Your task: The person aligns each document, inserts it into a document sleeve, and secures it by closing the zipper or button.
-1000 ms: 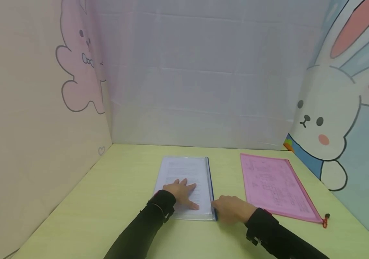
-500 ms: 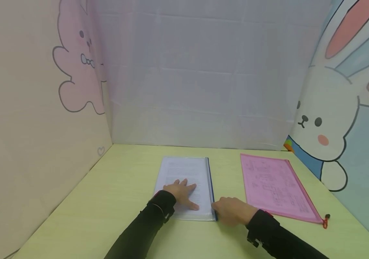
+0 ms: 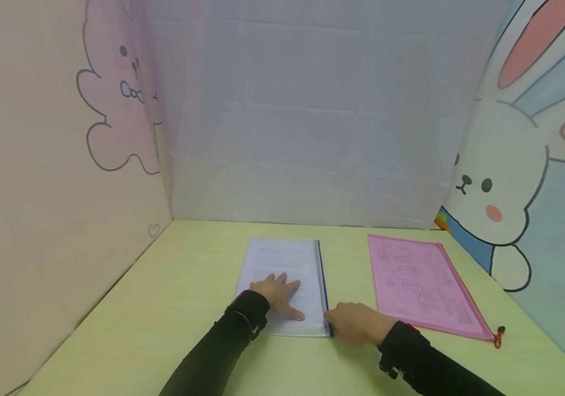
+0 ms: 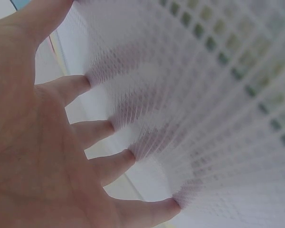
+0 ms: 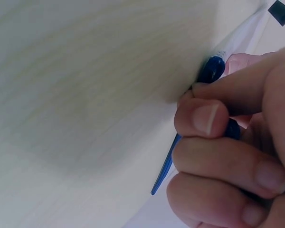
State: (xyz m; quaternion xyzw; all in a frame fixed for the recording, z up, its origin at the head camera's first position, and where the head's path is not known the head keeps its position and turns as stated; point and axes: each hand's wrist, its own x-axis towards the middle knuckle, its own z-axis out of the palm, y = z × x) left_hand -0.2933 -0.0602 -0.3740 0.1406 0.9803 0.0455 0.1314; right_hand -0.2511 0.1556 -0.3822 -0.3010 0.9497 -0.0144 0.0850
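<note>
A clear mesh zipper document bag (image 3: 282,254) with printed paper inside lies flat on the table, its blue zipper edge on the right. My left hand (image 3: 277,296) rests on it with fingers spread. In the left wrist view the fingertips press into the white mesh (image 4: 218,128). At the bag's lower right corner, my right hand (image 3: 354,320) has its fingers curled round a small blue zipper pull (image 5: 212,70). Part of that pull is hidden by the fingers. Below the hand in the right wrist view, a strip of blue edging (image 5: 165,168) shows.
To the right lies a pink mesh zipper bag (image 3: 413,280) with printed sheets inside, a red and black pull (image 3: 498,337) at its near corner. The pale yellow table (image 3: 188,286) meets cloth walls at the left, back and right, with cartoon animals on the side walls.
Both hands and both bags stay nearly where they were. Only the head view has shifted slightly.
</note>
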